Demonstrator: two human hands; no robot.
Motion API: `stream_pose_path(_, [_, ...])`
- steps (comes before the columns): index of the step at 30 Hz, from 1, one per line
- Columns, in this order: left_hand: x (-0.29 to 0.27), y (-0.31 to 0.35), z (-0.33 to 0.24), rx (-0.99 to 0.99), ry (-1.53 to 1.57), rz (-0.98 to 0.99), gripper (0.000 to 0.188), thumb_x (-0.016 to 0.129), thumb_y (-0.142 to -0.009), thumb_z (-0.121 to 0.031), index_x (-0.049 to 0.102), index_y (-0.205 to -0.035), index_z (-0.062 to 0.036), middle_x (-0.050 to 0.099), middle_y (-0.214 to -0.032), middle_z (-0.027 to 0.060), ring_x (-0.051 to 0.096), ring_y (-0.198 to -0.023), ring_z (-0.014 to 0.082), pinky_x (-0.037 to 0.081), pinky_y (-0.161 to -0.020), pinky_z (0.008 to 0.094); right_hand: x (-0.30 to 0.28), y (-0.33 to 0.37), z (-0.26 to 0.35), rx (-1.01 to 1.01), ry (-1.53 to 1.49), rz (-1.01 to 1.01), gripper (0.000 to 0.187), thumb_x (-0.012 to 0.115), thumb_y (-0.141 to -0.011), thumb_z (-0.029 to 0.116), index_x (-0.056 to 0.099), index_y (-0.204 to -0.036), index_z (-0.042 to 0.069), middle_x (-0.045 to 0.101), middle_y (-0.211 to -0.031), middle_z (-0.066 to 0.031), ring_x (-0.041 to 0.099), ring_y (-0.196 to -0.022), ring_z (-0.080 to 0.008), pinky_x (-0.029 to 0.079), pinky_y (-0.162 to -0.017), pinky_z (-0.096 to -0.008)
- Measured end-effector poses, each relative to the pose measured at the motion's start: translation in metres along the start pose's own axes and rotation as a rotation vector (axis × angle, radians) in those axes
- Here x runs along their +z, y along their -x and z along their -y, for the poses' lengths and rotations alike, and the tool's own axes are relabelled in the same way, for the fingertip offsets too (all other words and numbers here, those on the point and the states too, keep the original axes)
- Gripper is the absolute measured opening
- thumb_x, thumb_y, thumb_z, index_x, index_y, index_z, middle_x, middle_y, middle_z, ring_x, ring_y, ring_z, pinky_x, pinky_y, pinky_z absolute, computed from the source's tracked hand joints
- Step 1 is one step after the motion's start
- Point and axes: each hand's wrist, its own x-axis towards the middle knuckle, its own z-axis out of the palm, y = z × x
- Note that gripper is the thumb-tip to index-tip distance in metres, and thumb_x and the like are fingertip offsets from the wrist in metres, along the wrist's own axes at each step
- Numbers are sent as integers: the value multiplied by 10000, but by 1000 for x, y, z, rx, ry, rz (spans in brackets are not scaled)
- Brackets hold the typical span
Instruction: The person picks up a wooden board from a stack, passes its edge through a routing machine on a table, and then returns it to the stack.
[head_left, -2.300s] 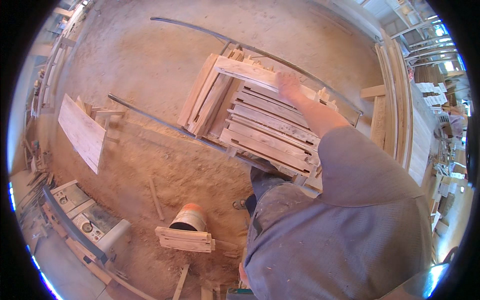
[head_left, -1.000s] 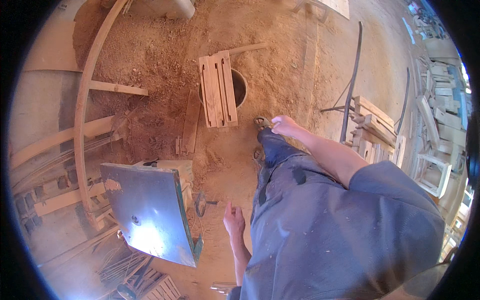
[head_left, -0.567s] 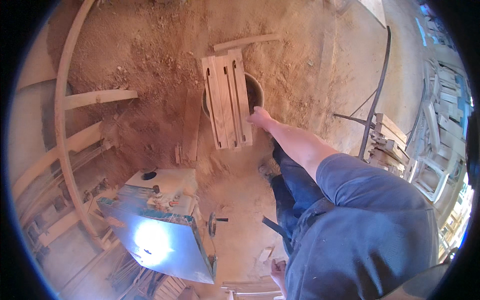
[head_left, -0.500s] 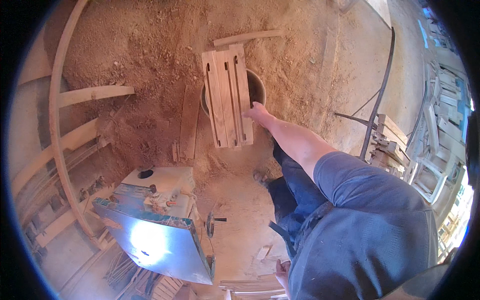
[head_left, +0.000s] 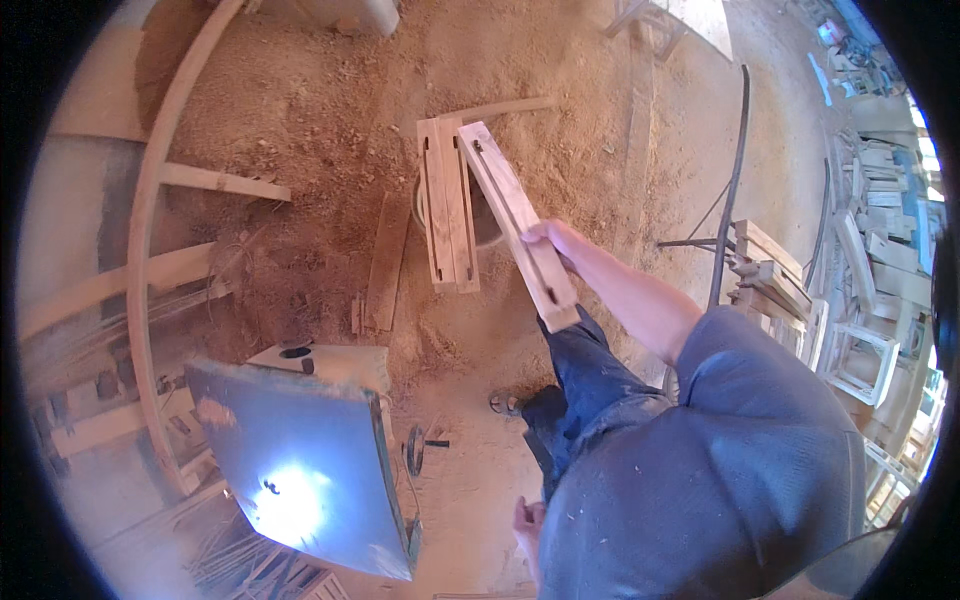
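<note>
My right hand (head_left: 552, 243) is closed around the near edge of a long wooden rail (head_left: 503, 190) with a groove and short dark slots. The rail is tilted, lifted off to the right of two similar grooved rails (head_left: 447, 205). Those two lie side by side across a round tub (head_left: 493, 240), whose rim is mostly hidden beneath them. Low beside my body hangs my left hand (head_left: 528, 520), fingers loosely apart, with nothing visible in it.
A machine with a shiny metal table (head_left: 300, 450) and a handwheel (head_left: 414, 450) stands at lower left. Sawdust covers the floor (head_left: 320, 130). Stacked wood blocks (head_left: 770, 270) and a dark bent bar (head_left: 735, 180) are on the right. A long curved timber (head_left: 150, 260) stands at left.
My right hand has pulled the rightmost rail off the group on the tub, toward my body and at an angle. My left hand has shifted slightly left, and the view has moved.
</note>
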Motion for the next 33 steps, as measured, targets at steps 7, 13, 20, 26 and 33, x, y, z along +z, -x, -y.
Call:
stream_pose_path(7, [-171, 59, 99, 337, -121, -242, 405, 657, -962, -159, 673, -1303, 60, 645, -710, 111, 607, -649, 176, 502, -600, 381, 115, 271, -145, -315, 121, 312, 629, 797, -780, 206, 634, -1355, 7, 737, -1112, -113, 723, -990, -253, 600, -907, -412])
stream_pose_path(13, [-291, 113, 221, 421, 30, -500, 422, 647, -969, -153, 650, -1336, 54, 749, -927, 196, 737, -851, 312, 571, -785, 399, 257, 385, -274, -633, 721, 366, 920, 847, -679, 129, 511, -1529, 25, 669, -1377, -128, 621, -1270, -253, 488, -1105, -376])
stream_pose_path(20, [-295, 125, 319, 319, 239, -555, 391, 653, -965, -147, 674, -1310, 36, 754, -986, 212, 740, -920, 352, 582, -845, 419, 422, 456, -420, -1207, 1969, 551, 938, 814, -742, 169, 467, -1598, 335, 662, -1085, -135, 631, -1115, -356, 489, -957, -513])
stream_pose_path(26, [-287, 93, 285, 396, 251, -470, 362, 644, -962, -150, 697, -1280, 15, 744, -1026, 223, 722, -988, 383, 569, -898, 443, 490, 418, -472, -1435, 2088, 748, 854, 734, -762, 122, 525, -1559, 345, 625, -1001, -140, 624, -997, -327, 467, -869, -468])
stream_pose_path(33, [-328, 98, 253, 265, 350, -695, 357, 653, -971, -139, 696, -1287, 20, 746, -1034, 209, 728, -993, 343, 568, -914, 424, 551, 316, -353, -1219, 2018, 84, 907, 738, -755, 192, 441, -1599, 341, 653, -1150, -163, 643, -1090, -361, 494, -959, -503])
